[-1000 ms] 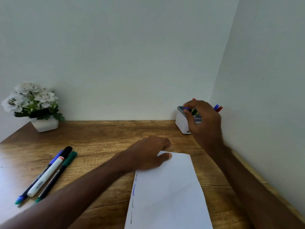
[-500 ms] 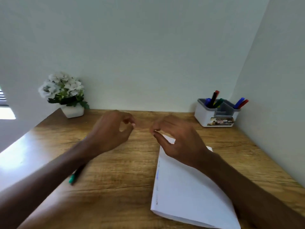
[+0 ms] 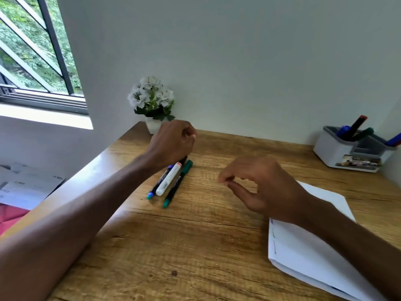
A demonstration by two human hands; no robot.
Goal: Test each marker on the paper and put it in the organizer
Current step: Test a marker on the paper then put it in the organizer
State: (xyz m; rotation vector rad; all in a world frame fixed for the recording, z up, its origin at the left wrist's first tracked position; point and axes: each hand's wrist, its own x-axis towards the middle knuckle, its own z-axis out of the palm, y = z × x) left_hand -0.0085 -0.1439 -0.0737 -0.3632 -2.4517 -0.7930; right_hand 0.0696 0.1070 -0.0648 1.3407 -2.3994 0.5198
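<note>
My left hand (image 3: 173, 141) hovers curled, empty, over the far ends of three markers (image 3: 171, 181) lying side by side on the counter (image 3: 195, 235). My right hand (image 3: 260, 187) hangs half-curled, holding nothing, beside the paper (image 3: 303, 253). Organizer (image 3: 338, 153) sits far right, with several markers standing in it.

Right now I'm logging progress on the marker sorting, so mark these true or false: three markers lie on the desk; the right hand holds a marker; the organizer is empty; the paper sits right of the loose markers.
1. Three markers lie on the desk: true.
2. The right hand holds a marker: false, it is empty.
3. The organizer is empty: false, several markers stand in it.
4. The paper sits right of the loose markers: true.
</note>
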